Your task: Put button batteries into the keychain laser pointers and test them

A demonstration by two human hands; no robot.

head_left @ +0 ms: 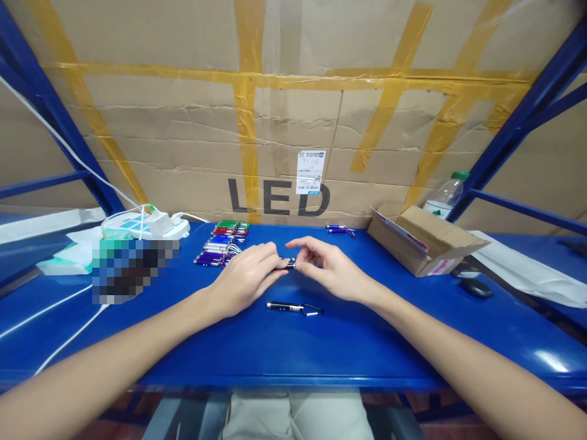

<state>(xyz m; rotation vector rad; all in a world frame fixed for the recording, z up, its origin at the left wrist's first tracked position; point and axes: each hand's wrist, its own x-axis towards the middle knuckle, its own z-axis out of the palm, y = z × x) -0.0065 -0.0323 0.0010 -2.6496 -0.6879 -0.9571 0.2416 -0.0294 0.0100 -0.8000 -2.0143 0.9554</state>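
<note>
My left hand (250, 275) and my right hand (323, 266) meet over the middle of the blue table (293, 348). Both pinch a small black keychain flashlight (290, 264) between their fingertips; only its end shows between the hands. A second black keychain flashlight (293, 307) with a clip lies flat on the table just in front of my hands. Behind my left hand, a row of several coloured keychain flashlights (222, 243) is laid side by side.
An open cardboard box (424, 244) sits at the right rear, with a plastic bottle (444, 197) behind it. Two blue flashlights (342, 230) lie near the back wall. A power strip (147, 225) with white cables is at the left rear. A dark mouse (477, 287) lies right.
</note>
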